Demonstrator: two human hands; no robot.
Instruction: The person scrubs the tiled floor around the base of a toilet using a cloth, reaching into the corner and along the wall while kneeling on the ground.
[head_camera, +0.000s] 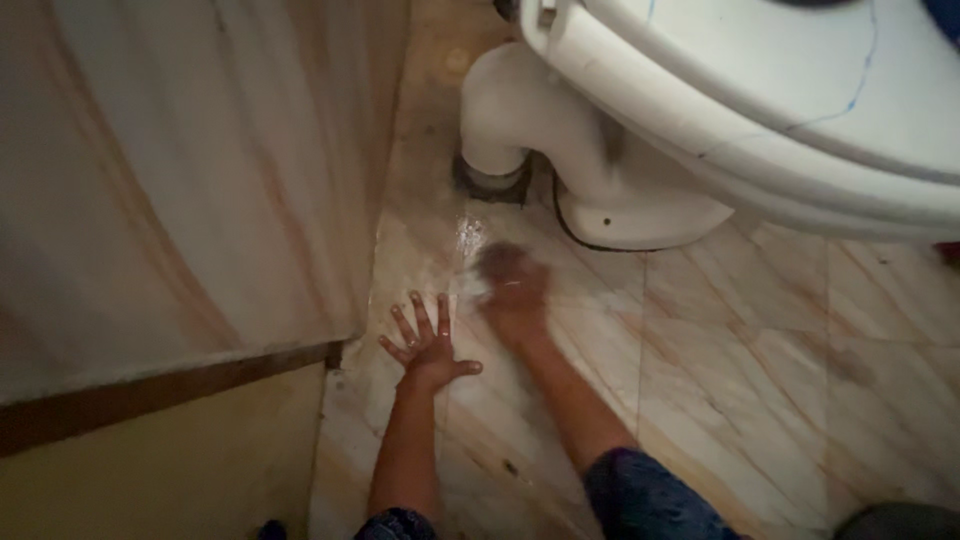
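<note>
Both hands, left hand and right hand, press wet floor.

Head camera, looking steeply down, close above floor

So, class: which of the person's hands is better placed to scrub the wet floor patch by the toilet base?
Probably the right hand: it's blurred, over the wet patch nearest the toilet base. The left hand lies flat, fingers spread, on the floor tiles, seemingly bracing.
</note>
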